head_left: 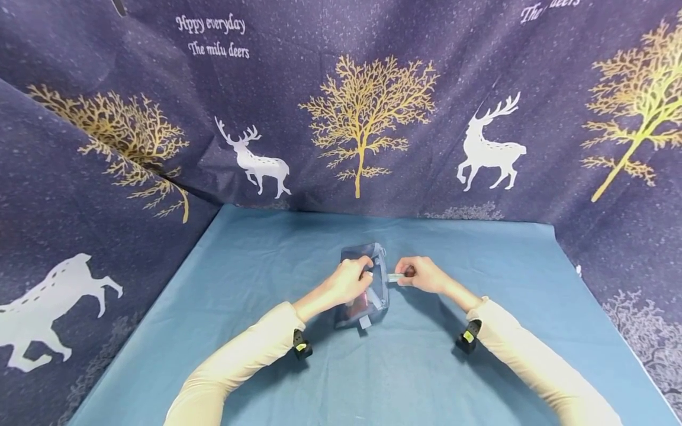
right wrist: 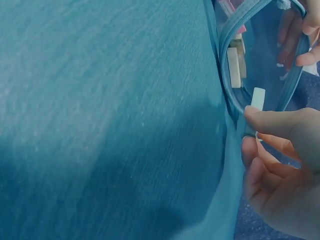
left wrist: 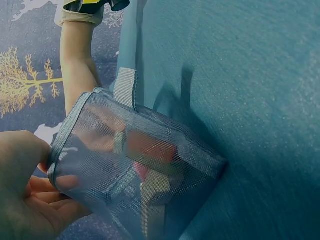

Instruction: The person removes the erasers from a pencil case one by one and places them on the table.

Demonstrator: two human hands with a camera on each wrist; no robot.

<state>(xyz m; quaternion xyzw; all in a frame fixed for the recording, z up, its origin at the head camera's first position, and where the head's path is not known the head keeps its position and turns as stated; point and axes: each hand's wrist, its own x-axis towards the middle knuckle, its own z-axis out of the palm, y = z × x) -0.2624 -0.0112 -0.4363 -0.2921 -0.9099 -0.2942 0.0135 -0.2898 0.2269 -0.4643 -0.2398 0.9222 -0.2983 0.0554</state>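
Note:
A blue-grey mesh zipper pouch [head_left: 353, 252] lies on its side with its mouth facing right. My left hand [head_left: 347, 281] pinches the edge of that mouth, thumb outside and fingers inside, holding it apart. Between thumb and fingertips my right hand [head_left: 424, 276] pinches a small pale green bar [right wrist: 258, 98], whose free end points into the opening. Through the mesh in the left wrist view show a red block [left wrist: 150, 146], a cream-coloured piece [left wrist: 156, 186] and other small pieces. The right wrist view shows a whitish block [right wrist: 234, 68] just inside the mouth.
A blue cloth [head_left: 479, 378] covers the table. Dark fabric [head_left: 405, 35] printed with deer and trees hangs behind and at the sides. A light webbing tab [left wrist: 125, 88] sticks out from the pouch's edge.

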